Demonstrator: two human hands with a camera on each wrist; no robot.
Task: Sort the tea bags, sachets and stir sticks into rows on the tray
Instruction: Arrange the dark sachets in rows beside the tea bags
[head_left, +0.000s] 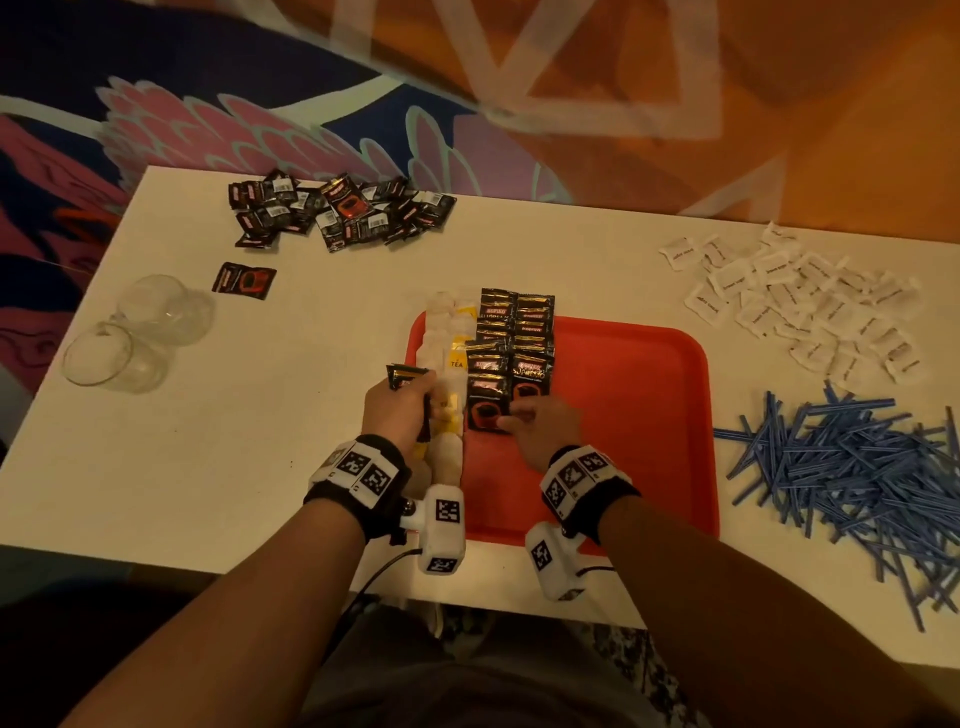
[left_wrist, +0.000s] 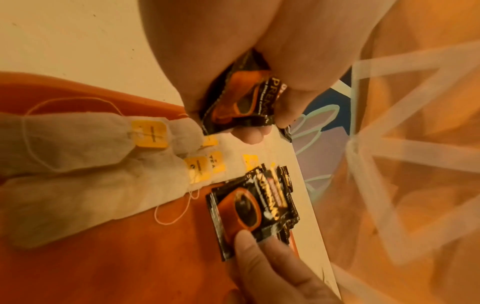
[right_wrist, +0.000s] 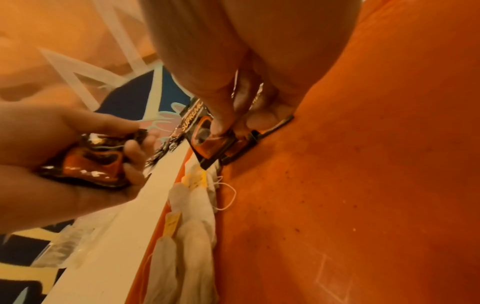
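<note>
Head view: my left hand (head_left: 397, 410) clutches black coffee sachets (head_left: 408, 375) at the red plastic tray's (head_left: 649, 415) left edge; my right hand (head_left: 540, 428) pinches the nearest black sachet (head_left: 485, 410) beside white tea bags (head_left: 447, 338).

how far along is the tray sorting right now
Done: a row of tea bags along the left edge of the tray, and two coffee sachet rows beside it. In hand: the left hand grips spare sachets while the right hand sets one at the near end. Left: the black sachet pile, the white sachets and the stir sticks, all on the table.
</note>
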